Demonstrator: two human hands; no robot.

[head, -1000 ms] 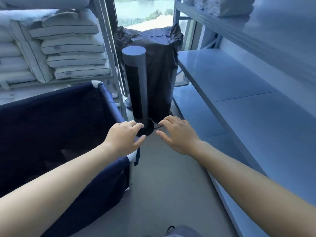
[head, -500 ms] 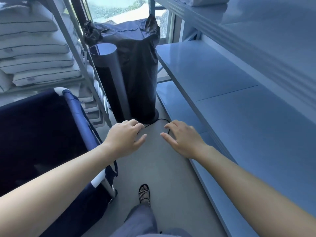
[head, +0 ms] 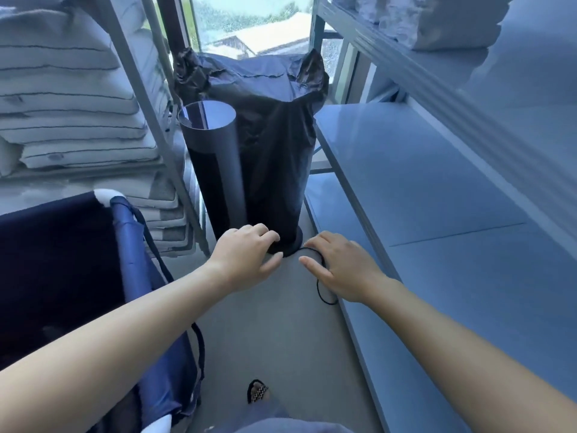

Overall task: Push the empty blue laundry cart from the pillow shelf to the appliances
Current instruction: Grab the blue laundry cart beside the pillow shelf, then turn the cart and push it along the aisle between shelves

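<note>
Both hands now hover nearer the tower fan (head: 215,170), off the blue laundry cart (head: 134,276) at eight o'clock. Left hand (head: 246,257) and right hand (head: 340,267) are empty, fingers loosely spread. Pillow shelf (head: 125,67) stands at ten o'clock.

A black cord (head: 321,292) loops on the grey floor (head: 274,339) beside empty shelving (head: 437,182).

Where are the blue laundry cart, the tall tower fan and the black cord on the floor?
blue laundry cart (head: 131,245): head view, its blue corner post.
tower fan (head: 215,164): head view, its front.
black cord (head: 321,292): head view, its loop on the floor.
</note>
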